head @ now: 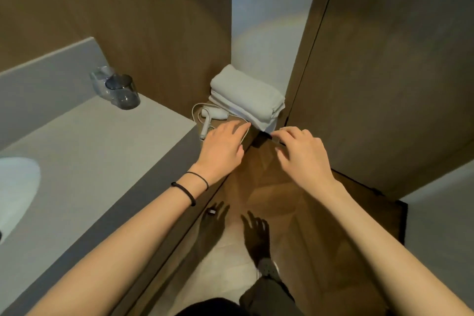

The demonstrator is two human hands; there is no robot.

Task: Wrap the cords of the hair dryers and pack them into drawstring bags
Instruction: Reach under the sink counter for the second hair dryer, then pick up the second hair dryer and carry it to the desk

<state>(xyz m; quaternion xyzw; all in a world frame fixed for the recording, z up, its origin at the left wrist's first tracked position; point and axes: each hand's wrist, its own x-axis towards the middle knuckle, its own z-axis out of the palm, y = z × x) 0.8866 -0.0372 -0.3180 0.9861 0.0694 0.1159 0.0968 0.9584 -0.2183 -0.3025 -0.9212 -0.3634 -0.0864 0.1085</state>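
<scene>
Nearby, the left grip [223,146] lay released on the thin white cord [194,110] of the white plastic hair dryer [213,115]; the right grip [300,151] pinched a small dark thing [268,135].

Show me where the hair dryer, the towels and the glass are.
hair dryer [215,113]: head view, on its white barrel.
towels [246,93]: head view, on the top of the folded stack.
glass [123,95]: head view, on its dark side wall.
</scene>
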